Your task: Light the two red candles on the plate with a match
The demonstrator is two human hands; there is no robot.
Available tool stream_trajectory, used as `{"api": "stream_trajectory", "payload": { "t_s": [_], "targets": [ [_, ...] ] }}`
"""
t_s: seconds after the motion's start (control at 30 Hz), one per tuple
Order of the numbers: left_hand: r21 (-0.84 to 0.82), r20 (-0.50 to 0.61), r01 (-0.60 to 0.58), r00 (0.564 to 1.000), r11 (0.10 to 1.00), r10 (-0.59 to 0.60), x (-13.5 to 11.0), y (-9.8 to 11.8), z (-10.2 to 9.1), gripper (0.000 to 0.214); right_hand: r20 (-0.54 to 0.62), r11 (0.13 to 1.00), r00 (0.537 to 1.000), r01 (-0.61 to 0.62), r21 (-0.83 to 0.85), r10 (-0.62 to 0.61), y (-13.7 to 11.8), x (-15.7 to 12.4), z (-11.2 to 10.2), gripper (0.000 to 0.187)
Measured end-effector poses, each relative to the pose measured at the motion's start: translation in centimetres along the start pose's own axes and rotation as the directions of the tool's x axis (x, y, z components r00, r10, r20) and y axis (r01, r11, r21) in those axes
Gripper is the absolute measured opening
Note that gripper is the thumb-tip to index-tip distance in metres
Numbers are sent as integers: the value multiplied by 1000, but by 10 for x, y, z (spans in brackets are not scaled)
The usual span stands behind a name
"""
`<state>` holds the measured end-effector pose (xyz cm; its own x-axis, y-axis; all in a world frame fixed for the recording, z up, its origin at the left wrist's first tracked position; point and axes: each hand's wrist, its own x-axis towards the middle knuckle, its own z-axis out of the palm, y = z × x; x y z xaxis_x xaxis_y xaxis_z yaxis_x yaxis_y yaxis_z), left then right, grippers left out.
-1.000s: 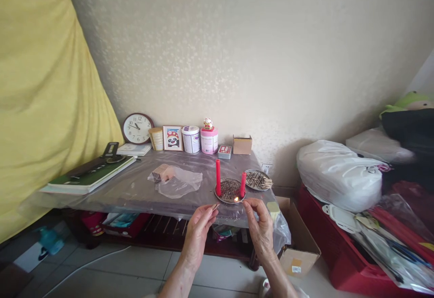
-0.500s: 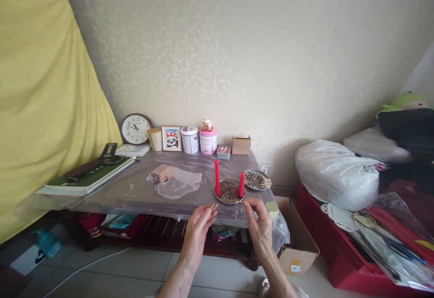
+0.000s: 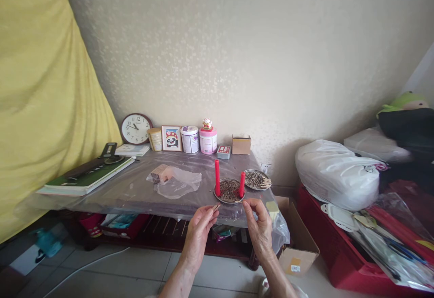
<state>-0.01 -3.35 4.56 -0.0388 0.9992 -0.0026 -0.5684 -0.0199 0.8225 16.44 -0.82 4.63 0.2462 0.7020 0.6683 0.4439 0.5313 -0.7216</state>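
Left hand (image 3: 200,225): raised at the bench's near edge, fingertips pinched on a small pale matchbox (image 3: 214,207). Right hand (image 3: 259,225): raised just beside it, thumb and forefinger pinched together; whether anything lies between them cannot be told.

Round metal dish of dark spent matchsticks (image 3: 229,191): on the bench just beyond both hands, between them, not touching. It carries a tall red candle (image 3: 217,177) at its left rim and a shorter red candle (image 3: 242,184) at its right rim, both upright.

Second round metal dish of pale wooden sticks (image 3: 257,179): just right of the first.

Clear crumpled plastic bag (image 3: 176,181): left of the dishes.

Bench (image 3: 135,189): low, covered in clear plastic sheet, set against a cream textured wall (image 3: 237,54). Round wall clock (image 3: 136,128) leans at the back.

Floor (image 3: 111,271): pale tiles.
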Motion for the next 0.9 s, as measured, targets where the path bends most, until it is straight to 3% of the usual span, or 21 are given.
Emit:
{"api": "stream_trajectory", "payload": {
  "t_s": [0.27, 0.53, 0.9],
  "targets": [
    [-10, 3, -9, 1000, 1000, 9, 1, -1, 0, 24, 22, 978, 988, -154, 141, 152, 4, -2, 1, 18],
    [-20, -15, -7, 1000, 1000, 6, 0, 0, 0, 26, 43, 893, 948, -311, 324, 314, -2, 2, -1, 23],
    [-18, 1, 19, 1000, 1000, -19, 2, -2, -3, 24, 154, 791, 910, -411, 453, 385, 6, 8, -7, 28]
  ]
}}
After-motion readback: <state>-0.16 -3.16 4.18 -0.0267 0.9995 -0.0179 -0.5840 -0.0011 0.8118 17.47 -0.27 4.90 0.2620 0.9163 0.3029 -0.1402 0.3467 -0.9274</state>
